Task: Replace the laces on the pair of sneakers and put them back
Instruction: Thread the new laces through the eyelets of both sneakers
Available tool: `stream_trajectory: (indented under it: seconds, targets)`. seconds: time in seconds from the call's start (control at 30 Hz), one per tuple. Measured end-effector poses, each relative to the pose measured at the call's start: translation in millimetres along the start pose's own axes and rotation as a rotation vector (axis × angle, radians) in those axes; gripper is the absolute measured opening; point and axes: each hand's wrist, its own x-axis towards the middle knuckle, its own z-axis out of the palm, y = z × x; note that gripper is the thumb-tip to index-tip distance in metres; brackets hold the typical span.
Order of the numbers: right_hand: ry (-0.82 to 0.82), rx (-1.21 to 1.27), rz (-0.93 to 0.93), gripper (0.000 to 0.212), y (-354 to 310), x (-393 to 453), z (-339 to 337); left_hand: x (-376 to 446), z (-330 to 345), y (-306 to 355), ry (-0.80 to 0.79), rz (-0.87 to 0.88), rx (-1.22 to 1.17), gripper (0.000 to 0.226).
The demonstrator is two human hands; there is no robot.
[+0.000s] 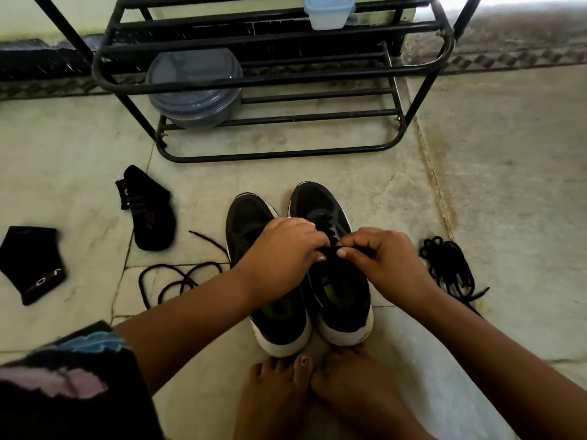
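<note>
Two black sneakers with white soles stand side by side on the floor, toes pointing away from me: the left sneaker (251, 223) and the right sneaker (320, 204). My left hand (282, 249) and my right hand (381, 258) meet over the right sneaker's tongue, each pinching the black lace (330, 250) threaded there. A loose black lace (171, 281) trails on the floor to the left of the shoes. A bundled black lace (448, 265) lies to the right.
A black metal shoe rack (286, 77) stands ahead, with a grey lidded container (193, 90) on its low shelf and a pale blue box (328, 11) higher up. Two black socks (149, 211) (31, 262) lie at the left. My bare feet (317, 389) touch the sneakers' heels.
</note>
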Motion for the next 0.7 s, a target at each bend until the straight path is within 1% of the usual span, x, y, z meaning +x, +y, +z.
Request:
stream_trajectory:
  seconds: [0.1, 0.2, 0.27, 0.33, 0.47, 0.7]
  targets:
    - [0.022, -0.003, -0.002, 0.011, 2, -1, -5, -4, -8, -10, 0.07, -0.021, -0.029, 0.014]
    - [0.052, -0.181, -0.07, 0.011, 10, 1, -19, -11, -15, -17, 0.089, -0.068, 0.026, 0.021]
    - [0.063, -0.284, -0.074, 0.01, 19, 2, -28, -17, -18, -21, 0.027, -0.134, 0.091, 0.023]
    - [0.062, -0.338, -0.035, 0.01, 28, 1, -33, -22, -18, -25, -0.028, -0.194, 0.139, 0.022]
    - [0.065, -0.412, 0.013, 0.013, 33, -3, -32, -24, -16, -25, -0.035, -0.22, 0.158, 0.021]
    - [0.084, -0.425, -0.01, 0.011, 32, 0, -34, -24, -16, -24, -0.08, -0.254, 0.152, 0.021]
